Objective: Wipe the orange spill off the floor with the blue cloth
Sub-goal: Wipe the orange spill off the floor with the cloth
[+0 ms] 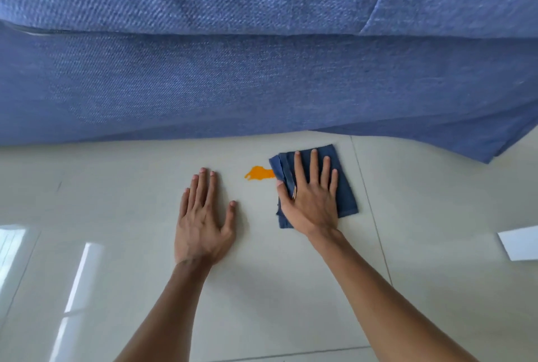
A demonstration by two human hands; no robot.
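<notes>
An orange spill (258,173) lies on the pale tiled floor (131,187), close to the sofa's base. A folded blue cloth (346,195) lies flat on the floor just right of the spill, its left edge touching or covering the spill's right end. My right hand (311,198) presses flat on the cloth, fingers spread and pointing away from me. My left hand (203,216) rests flat on the bare floor left of the spill, fingers apart, holding nothing.
A large blue fabric sofa (262,70) fills the upper half of the view, its lower edge just beyond the spill. A white flat object (521,242) lies on the floor at the right edge. Bright window reflections show on the tiles at lower left.
</notes>
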